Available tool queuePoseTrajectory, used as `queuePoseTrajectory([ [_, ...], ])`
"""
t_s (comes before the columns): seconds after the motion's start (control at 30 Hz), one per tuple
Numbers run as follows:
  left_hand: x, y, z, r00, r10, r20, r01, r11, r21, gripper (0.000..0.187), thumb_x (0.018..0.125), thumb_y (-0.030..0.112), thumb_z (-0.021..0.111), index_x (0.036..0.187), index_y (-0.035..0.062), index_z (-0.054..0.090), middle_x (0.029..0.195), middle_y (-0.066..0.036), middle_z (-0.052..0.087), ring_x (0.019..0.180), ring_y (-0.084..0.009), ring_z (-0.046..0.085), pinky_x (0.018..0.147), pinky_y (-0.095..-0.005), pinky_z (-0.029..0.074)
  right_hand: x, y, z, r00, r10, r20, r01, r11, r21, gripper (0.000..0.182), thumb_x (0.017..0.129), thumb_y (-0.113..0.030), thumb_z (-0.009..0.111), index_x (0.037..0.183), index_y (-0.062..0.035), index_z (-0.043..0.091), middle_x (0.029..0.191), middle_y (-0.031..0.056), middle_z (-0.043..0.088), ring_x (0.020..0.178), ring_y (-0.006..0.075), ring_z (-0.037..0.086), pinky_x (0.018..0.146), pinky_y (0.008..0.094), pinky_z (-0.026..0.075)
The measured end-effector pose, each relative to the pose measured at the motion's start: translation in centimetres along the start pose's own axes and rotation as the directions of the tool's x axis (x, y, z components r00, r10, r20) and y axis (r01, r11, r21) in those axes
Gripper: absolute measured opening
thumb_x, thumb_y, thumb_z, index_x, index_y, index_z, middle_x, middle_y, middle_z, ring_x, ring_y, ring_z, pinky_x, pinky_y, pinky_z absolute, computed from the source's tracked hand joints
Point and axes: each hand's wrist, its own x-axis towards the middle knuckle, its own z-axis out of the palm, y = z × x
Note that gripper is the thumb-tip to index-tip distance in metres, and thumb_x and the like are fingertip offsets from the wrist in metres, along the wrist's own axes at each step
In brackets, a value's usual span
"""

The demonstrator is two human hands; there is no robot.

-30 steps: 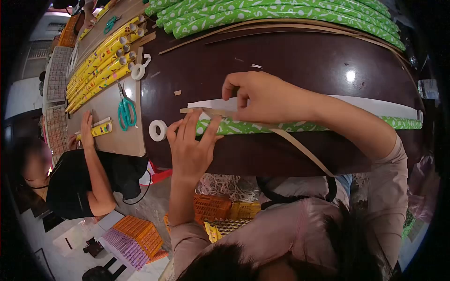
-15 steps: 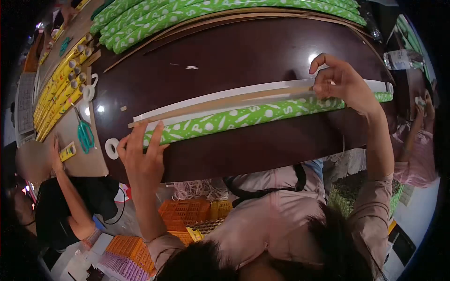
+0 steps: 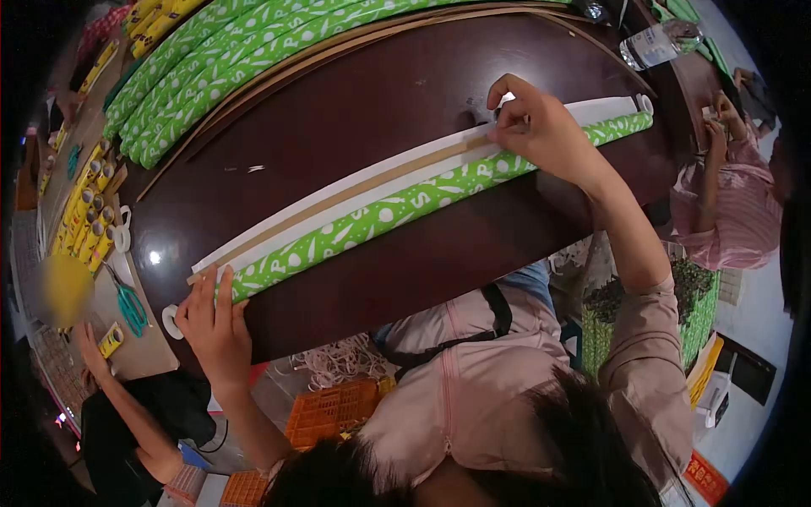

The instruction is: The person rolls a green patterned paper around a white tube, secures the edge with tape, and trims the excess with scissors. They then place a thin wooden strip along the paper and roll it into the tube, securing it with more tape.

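Note:
A long green patterned roll (image 3: 397, 209) lies slantwise across the dark table, its white edge spread on the far side. Along that white edge runs a narrow brown strip (image 3: 372, 180). My left hand (image 3: 215, 325) rests with fingers apart on the near left end of the roll, at the strip's end. Over the right part of the strip, my right hand (image 3: 536, 127) has its thumb and index finger pinched together at the brown strip. The white roll end (image 3: 644, 105) shows at the far right.
Stacked green rolls (image 3: 253, 51) line the table's far side. Yellow tubes (image 3: 84, 211), teal scissors (image 3: 130, 306) and white tape rolls (image 3: 171, 322) are at the left. A bottle (image 3: 659, 44) lies at the upper right. Co-workers sit on both sides.
The view has turned and shifted. The brown strip now lies flatter and straighter along the white edge. My right hand has moved left along the roll, its fingers still at the strip.

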Motion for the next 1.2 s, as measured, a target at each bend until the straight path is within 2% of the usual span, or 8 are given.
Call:
queuePoseTrajectory([
  [0.07,0.1,0.0,-0.1,1.0,-0.001,0.007,0.001,1.0,0.001,0.051,0.085,0.002,0.065,0.134,0.0141,0.054,0.135,-0.005,0.055,0.121,-0.0256,0.053,0.098,-0.0409,0.037,0.0,0.0,0.1,0.999,0.036,-0.001,-0.036,0.999,0.002,0.029,0.077,-0.002,0.068,0.1,-0.0023,0.051,0.075,0.0119,0.066,0.074,0.0248,0.067,0.065,0.0352,0.05],
  [0.13,0.1,0.2,-0.2,1.0,-0.028,0.0,0.028,1.0,0.001,0.052,0.079,0.005,0.071,0.129,0.014,0.058,0.135,-0.003,0.055,0.122,-0.024,0.052,0.101,-0.0404,0.035,-0.1,0.2,0.2,0.999,0.02,-0.025,-0.02,1.0,-0.009,0.029,0.077,-0.003,0.068,0.101,-0.0027,0.051,0.076,0.0123,0.066,0.075,0.0259,0.067,0.065,0.0358,0.05],
  [0.27,0.1,0.4,-0.2,0.999,-0.036,-0.002,0.036,0.999,-0.014,0.052,0.079,0.005,0.07,0.129,0.0141,0.058,0.135,-0.003,0.055,0.123,-0.0241,0.052,0.102,-0.0402,0.034,-0.1,0.6,0.4,0.999,-0.025,-0.047,0.024,0.999,-0.025,0.029,0.078,-0.003,0.068,0.101,-0.0034,0.051,0.077,0.013,0.066,0.076,0.0289,0.067,0.065,0.0374,0.05],
  [0.37,0.2,0.3,-0.4,1.0,-0.029,-0.004,0.029,0.999,-0.014,0.051,0.08,0.006,0.07,0.129,0.0138,0.058,0.135,-0.003,0.055,0.123,-0.0243,0.051,0.102,-0.0402,0.034,-0.1,0.1,0.5,0.999,0.011,-0.048,-0.016,0.994,-0.11,0.029,0.078,-0.004,0.068,0.101,-0.0034,0.05,0.077,0.0131,0.066,0.077,0.0301,0.067,0.065,0.0378,0.051],
  [0.77,0.8,1.0,-1.3,1.0,-0.019,0.022,0.019,1.0,0.002,0.048,0.085,0.01,0.066,0.132,0.0148,0.055,0.132,-0.004,0.057,0.123,-0.025,0.051,0.106,-0.045,0.032,-0.3,0.5,1.3,0.994,0.038,-0.105,-0.044,0.997,-0.058,0.028,0.078,-0.003,0.067,0.101,-0.0032,0.05,0.074,0.0131,0.064,0.074,0.0306,0.066,0.064,0.0379,0.05],
  [0.9,1.6,2.9,-2.5,1.0,0.001,0.023,-0.003,0.997,0.079,0.053,0.083,0.023,0.067,0.132,0.0068,0.053,0.129,-0.011,0.055,0.123,-0.0312,0.048,0.105,-0.0483,0.034,-0.5,0.5,1.4,0.991,0.028,-0.133,-0.034,0.998,-0.043,0.03,0.076,-0.004,0.066,0.102,-0.0035,0.05,0.072,0.0129,0.062,0.07,0.0316,0.064,0.063,0.0394,0.049],
  [1.03,2.8,6.2,-0.8,0.995,-0.08,-0.053,0.077,0.996,-0.046,0.063,0.076,0.03,0.07,0.13,0.0024,0.053,0.123,-0.016,0.055,0.112,-0.0359,0.05,0.097,-0.0476,0.04,-0.5,0.9,1.5,0.983,-0.063,-0.171,0.053,0.996,-0.066,0.03,0.075,-0.004,0.065,0.101,-0.0042,0.052,0.071,0.0123,0.061,0.07,0.0337,0.062,0.064,0.0418,0.048],
  [1.2,6.1,10.4,0.4,0.992,-0.078,-0.103,0.069,0.994,-0.088,0.056,0.079,0.03,0.069,0.126,0.0023,0.054,0.125,-0.018,0.053,0.115,-0.0377,0.049,0.098,-0.0481,0.04,-0.5,1.1,1.7,0.975,-0.109,-0.194,0.083,0.987,-0.137,0.03,0.073,-0.004,0.066,0.1,-0.0058,0.053,0.071,0.0101,0.061,0.073,0.0318,0.062,0.073,0.0414,0.046],
])
